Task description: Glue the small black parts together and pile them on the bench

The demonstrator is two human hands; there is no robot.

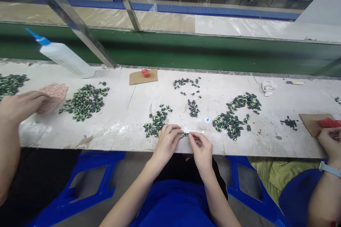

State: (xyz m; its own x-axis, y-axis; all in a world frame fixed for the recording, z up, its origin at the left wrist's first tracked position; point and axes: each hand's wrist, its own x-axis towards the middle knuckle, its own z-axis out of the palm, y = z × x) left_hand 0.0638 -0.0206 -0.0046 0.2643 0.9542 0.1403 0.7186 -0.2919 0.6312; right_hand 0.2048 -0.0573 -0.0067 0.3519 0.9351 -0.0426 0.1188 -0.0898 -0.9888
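My left hand (167, 140) and my right hand (201, 148) meet at the table's near edge, fingertips closed around a small black and green piece (184, 134) between them. Left of my left hand lies a pile of black and green pieces (155, 123). A small clear bottle with a blue tip (205, 123) stands just beyond my right hand. Further right spreads a larger pile of black and green pieces (229, 125). Small black parts (193, 108) lie beyond my hands, with more black parts (183, 82) behind them.
A co-worker's hand (26, 104) touches pink pieces (56, 94) at left; another person's hand (330, 142) is at right by a red object (329, 123). A large white bottle (68, 58) leans near a metal post (87, 35). A red cup (145, 73) sits on cardboard (135, 78).
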